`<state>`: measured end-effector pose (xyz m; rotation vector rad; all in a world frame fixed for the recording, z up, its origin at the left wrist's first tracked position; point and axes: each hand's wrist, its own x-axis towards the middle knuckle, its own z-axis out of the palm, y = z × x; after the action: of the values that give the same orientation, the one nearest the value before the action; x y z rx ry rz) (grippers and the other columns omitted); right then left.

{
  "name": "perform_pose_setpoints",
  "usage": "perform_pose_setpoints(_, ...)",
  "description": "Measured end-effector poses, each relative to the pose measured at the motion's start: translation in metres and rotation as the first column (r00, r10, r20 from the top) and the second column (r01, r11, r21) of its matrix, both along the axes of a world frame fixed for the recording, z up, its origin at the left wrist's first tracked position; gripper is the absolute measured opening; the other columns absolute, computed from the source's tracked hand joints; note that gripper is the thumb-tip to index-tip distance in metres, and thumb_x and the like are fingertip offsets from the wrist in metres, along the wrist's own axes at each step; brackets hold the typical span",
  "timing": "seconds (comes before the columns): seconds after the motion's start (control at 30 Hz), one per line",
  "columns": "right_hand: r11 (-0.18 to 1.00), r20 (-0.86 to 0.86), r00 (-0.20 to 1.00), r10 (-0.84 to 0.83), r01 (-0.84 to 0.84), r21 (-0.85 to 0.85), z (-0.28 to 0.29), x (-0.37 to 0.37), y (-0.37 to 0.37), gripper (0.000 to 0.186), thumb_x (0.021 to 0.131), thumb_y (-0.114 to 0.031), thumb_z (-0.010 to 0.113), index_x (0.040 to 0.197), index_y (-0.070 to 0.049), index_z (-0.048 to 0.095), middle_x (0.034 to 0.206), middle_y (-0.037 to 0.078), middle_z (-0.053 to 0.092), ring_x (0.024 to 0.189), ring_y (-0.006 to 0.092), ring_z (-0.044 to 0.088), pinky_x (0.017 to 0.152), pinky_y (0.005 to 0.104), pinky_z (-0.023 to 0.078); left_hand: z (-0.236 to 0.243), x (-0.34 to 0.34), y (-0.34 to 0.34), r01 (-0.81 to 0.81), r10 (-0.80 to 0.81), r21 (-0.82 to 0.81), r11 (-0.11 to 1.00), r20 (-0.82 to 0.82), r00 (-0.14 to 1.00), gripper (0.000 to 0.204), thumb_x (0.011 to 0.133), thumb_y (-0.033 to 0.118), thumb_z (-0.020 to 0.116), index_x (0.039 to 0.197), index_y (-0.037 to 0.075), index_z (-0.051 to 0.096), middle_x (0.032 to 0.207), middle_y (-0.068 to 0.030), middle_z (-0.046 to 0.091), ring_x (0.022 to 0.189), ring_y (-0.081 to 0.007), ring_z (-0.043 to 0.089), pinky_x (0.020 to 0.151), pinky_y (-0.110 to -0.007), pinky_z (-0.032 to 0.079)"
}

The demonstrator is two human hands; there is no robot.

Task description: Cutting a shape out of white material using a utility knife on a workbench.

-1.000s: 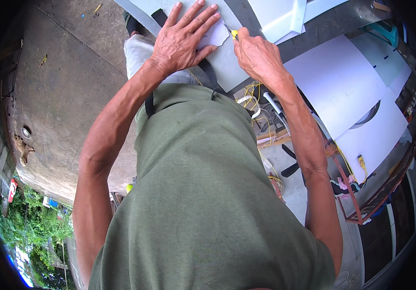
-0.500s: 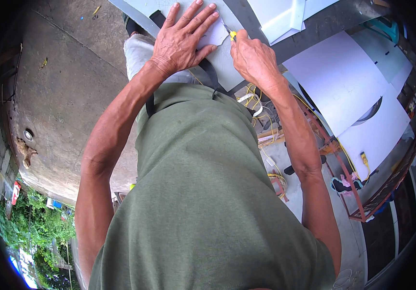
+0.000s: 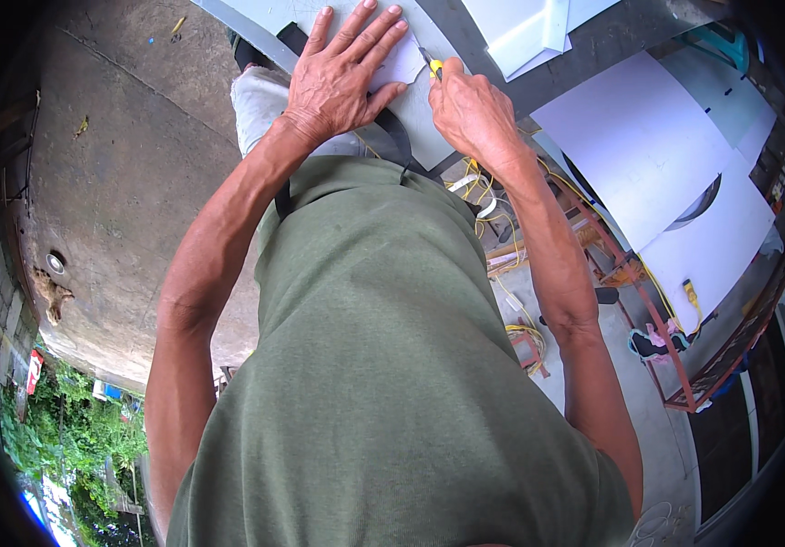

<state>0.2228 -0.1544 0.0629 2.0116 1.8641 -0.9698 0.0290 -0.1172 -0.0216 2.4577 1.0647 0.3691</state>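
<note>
My left hand (image 3: 338,82) lies open with fingers spread, pressing on a small white piece (image 3: 398,64) atop a grey sheet (image 3: 440,128). Just to its right, my right hand (image 3: 473,117) grips a yellow-and-black utility knife (image 3: 435,67), its blade angled onto the white piece's right edge. A dark flat strip shows under and below my left hand, partly hidden.
White sheets (image 3: 516,27) lie at upper right. Larger boards (image 3: 630,146) rest to the right near a red metal frame (image 3: 680,387). Yellow cords (image 3: 475,173) tangle below the work surface. Concrete floor (image 3: 137,155) and greenery (image 3: 64,428) show left.
My right hand and knife have moved a little leftward along with the right forearm. My left hand stays spread on the piece; the view has shifted slightly.
</note>
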Motion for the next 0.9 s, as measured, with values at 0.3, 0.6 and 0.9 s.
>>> perform_pose_setpoints(0.3,0.928,0.126,0.934,0.335,-0.350,0.127,0.003,0.036,0.027,0.024,0.102,-0.026,0.058,0.101,-0.003,0.052,0.071,0.022,0.068,0.073,0.0443,0.070,0.063,0.0543,0.054,0.004,0.008,-0.017,-0.106,0.107,-0.092,0.990,0.008,0.994,0.085,0.087,0.049,0.076,0.156,0.013,0.043,0.166,-0.0046,0.035,0.156,-0.0276,0.025,0.127,-0.054,0.019)
perform_pose_setpoints(0.6,0.975,0.040,0.977,0.210,-0.213,0.069,-0.003,0.027,0.012,0.025,0.104,-0.026,0.054,0.100,-0.001,0.050,0.073,0.026,0.068,0.075,0.0472,0.069,0.067,0.0575,0.054,-0.004,0.011,0.002,0.015,-0.014,0.027,1.000,-0.039,0.999,0.085,0.096,0.071,0.050,0.159,0.015,0.038,0.169,-0.0019,0.029,0.158,-0.0258,0.021,0.128,-0.054,0.012)
perform_pose_setpoints(0.9,0.990,0.019,0.992,0.126,-0.127,0.066,-0.003,0.019,0.008,0.027,0.104,-0.025,0.052,0.099,0.001,0.050,0.072,0.027,0.068,0.075,0.0477,0.070,0.068,0.0574,0.055,0.002,0.014,-0.001,-0.007,0.007,-0.007,1.000,-0.077,0.997,0.084,0.097,0.069,0.048,0.160,0.015,0.037,0.170,-0.0014,0.027,0.158,-0.0258,0.018,0.128,-0.055,0.011)
